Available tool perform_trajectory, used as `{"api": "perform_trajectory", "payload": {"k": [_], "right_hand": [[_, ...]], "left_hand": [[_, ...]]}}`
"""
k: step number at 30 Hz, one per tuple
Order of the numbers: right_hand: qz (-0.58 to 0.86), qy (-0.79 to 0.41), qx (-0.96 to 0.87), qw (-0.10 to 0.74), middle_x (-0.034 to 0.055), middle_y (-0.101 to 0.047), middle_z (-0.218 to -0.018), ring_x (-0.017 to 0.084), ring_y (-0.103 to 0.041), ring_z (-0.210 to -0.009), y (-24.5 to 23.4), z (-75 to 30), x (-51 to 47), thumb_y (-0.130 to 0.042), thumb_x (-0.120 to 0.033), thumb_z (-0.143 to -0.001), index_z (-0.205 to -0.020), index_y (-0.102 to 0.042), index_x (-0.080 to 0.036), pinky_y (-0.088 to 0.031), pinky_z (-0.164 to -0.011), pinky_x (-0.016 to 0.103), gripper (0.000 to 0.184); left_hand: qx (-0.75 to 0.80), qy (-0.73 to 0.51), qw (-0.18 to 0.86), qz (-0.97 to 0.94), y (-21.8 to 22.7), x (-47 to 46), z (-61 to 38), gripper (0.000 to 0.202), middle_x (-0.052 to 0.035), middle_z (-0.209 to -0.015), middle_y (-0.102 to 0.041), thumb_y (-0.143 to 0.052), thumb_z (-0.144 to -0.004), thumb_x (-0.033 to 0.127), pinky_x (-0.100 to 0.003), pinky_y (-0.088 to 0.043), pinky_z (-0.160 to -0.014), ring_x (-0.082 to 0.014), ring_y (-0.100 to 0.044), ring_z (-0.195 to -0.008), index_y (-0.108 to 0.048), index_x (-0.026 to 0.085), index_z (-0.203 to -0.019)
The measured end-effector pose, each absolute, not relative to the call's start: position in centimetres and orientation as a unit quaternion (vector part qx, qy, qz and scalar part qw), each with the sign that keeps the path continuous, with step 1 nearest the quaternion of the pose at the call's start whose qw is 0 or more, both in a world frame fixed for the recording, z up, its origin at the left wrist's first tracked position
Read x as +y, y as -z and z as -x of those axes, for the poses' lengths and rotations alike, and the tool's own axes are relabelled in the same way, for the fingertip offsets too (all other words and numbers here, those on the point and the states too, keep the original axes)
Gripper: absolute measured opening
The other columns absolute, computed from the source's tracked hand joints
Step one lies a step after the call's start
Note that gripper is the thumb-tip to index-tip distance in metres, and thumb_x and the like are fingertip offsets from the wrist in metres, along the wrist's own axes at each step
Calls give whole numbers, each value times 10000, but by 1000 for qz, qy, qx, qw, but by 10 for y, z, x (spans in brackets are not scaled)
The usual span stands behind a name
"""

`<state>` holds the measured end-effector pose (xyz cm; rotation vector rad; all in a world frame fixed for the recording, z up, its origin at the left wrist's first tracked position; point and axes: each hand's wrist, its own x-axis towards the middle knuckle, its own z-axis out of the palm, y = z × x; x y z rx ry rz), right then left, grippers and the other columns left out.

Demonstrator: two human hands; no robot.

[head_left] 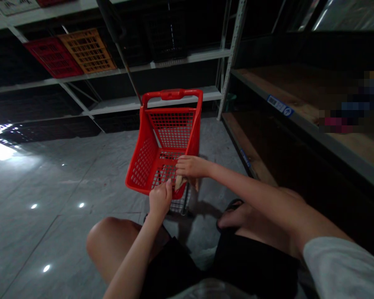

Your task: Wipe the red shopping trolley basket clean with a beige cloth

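Note:
A red plastic shopping cart (145, 166) with a latticed basket stands in front of my knees, its handle bar (172, 94) on the far side. My left hand (160, 198) is closed at the near rim of the basket, thumb pointing up; its fingers look wrapped around that rim. At the near right corner, my right hand (191, 167) is closed over a tan cloth (180, 182) draped on the rim. Part of the cloth hangs down outside the basket. Through the lattice I see only the basket floor.
Behind the cart is a white metal rack (190, 96) holding a red crate (54, 57), a yellow crate (86, 50) and dark crates. A pole (127, 68) slants beside the handle. To the right runs a wooden shelf (302, 118) with blurred items. The floor (65, 178) is grey.

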<state>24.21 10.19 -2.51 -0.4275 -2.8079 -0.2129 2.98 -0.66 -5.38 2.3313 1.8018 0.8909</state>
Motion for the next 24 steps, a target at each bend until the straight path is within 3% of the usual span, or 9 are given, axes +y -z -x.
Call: {"api": "perform_trajectory", "payload": {"k": [6,12,17,21,24], "right_hand": [[200,37,-965,164,-8,-732,-995,153,-650,-987,12,-275,162,-641,-157,-892,-955,-711,-257,-425,-1149,383,137],[263,106,-949,138,56,-718,-1058,201,-622,-1057,1,-293,204,-672,-161,-869,-1023,-718,-207,-386,-1134,419,168],[321,147,-928,113,102,-702,-1048,230,-598,-1042,-2,-269,194,-587,-201,-961,-1044,-705,-167,-410,-1029,388,148],[352,144,-916,127,100,-694,-1034,235,-582,-1019,0,-252,176,-546,-168,-976,-1028,-707,-170,-412,-996,386,169],[386,110,-897,188,92,-689,-1031,233,-573,-1027,6,-244,160,-544,-143,-968,-1022,-711,-178,-404,-1036,403,179]], "left_hand": [[575,-339,74,-741,56,-14,-22,667,-90,-690,-748,-210,-1074,438,-268,-480,-611,-174,-702,-623,-788,193,-848],[554,-334,145,-749,61,-5,0,679,-95,-793,-788,-238,-1058,503,-257,-502,-671,-166,-726,-697,-796,190,-831],[628,-201,100,-745,46,19,33,653,-83,-770,-784,-280,-1038,537,-256,-454,-686,-180,-726,-749,-797,186,-849],[660,-56,68,-746,19,33,45,546,-91,-962,-797,-350,-1033,543,-275,-438,-700,-234,-734,-918,-784,213,-1004],[624,-22,83,-777,6,40,31,493,-79,-1074,-779,-332,-1052,515,-270,-457,-732,-227,-729,-975,-729,230,-1115]]}}
